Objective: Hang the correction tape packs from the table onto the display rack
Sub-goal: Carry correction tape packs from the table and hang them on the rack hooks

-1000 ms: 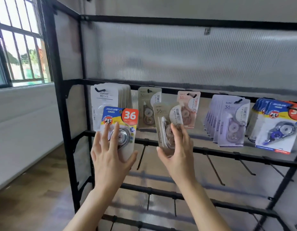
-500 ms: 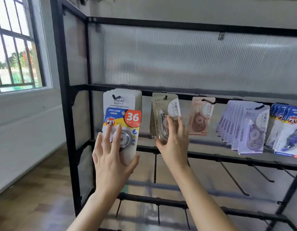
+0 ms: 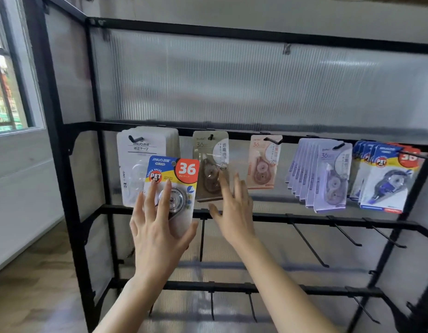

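Note:
My left hand (image 3: 157, 227) holds a blue, yellow and red correction tape pack (image 3: 174, 181) upright, thumb at its right edge, in front of the white packs (image 3: 140, 162) hanging at the rack's left. A beige pack (image 3: 209, 164) hangs on a hook of the black display rack (image 3: 256, 135). Just below and in front of it, my right hand (image 3: 234, 207) has its fingers spread and holds nothing. Further right hang a pink pack (image 3: 264, 162), a row of lilac packs (image 3: 328, 174) and blue packs (image 3: 388, 179).
Bare black hooks (image 3: 306, 243) stick out from the lower rails toward me. A ribbed translucent panel (image 3: 232, 87) backs the rack. A window (image 3: 8, 80) and white wall are at the left, with wooden floor (image 3: 35, 284) below.
My right hand has let go of the beige pack, which now hangs on its hook, and has drawn back with spread fingers. The view has moved closer to the rack.

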